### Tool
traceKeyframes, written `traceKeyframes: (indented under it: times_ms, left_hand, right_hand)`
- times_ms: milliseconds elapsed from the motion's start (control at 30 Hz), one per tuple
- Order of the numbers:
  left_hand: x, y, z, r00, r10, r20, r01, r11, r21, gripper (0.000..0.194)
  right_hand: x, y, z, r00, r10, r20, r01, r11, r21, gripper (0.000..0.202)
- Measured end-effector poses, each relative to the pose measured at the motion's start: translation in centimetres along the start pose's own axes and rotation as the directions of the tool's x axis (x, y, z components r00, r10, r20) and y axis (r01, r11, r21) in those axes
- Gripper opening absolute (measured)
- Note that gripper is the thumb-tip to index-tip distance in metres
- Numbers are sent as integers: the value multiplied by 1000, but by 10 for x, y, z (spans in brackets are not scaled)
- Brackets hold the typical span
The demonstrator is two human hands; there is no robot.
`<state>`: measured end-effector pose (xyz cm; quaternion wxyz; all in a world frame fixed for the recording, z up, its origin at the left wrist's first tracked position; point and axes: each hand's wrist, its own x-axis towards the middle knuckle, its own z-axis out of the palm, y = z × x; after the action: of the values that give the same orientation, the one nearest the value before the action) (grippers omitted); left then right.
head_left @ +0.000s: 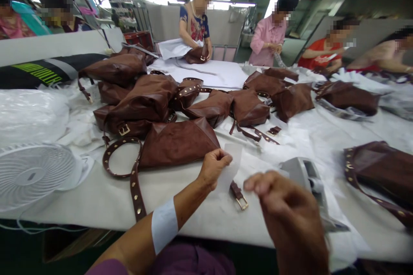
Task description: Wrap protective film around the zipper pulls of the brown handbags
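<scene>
My left hand point(213, 166) pinches the edge of a thin translucent sheet point(232, 164), held up in front of a brown handbag point(177, 142). My right hand point(285, 202) is raised to the right of it, slightly blurred, with thumb and fingers drawn together. Whatever lies between those fingertips, if anything, cannot be made out. Between the hands, on the table, lies a brown strap end with a gold buckle point(241, 203). A grey tape dispenser point(301, 167) stands just behind my right hand, partly covered by it. A studded strap point(136, 189) runs from the handbag towards the table's front edge.
Several more brown bags point(142, 99) are heaped across the table. Another bag point(383, 172) lies at the right edge. A white fan point(35, 176) and clear plastic wrap point(29, 111) sit at the left. Across the table, several people point(196, 21) handle bags and wrapping.
</scene>
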<state>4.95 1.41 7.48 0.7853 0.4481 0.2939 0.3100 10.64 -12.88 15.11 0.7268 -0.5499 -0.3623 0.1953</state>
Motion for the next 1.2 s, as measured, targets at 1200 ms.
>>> traceKeyframes:
  times_ms: [1200]
  left_hand:
    - [35,-38,-51,816,-566,-118,579,796,180,14]
  right_hand:
    - [-46,123,1,681,726,99,-711,687,-148,26]
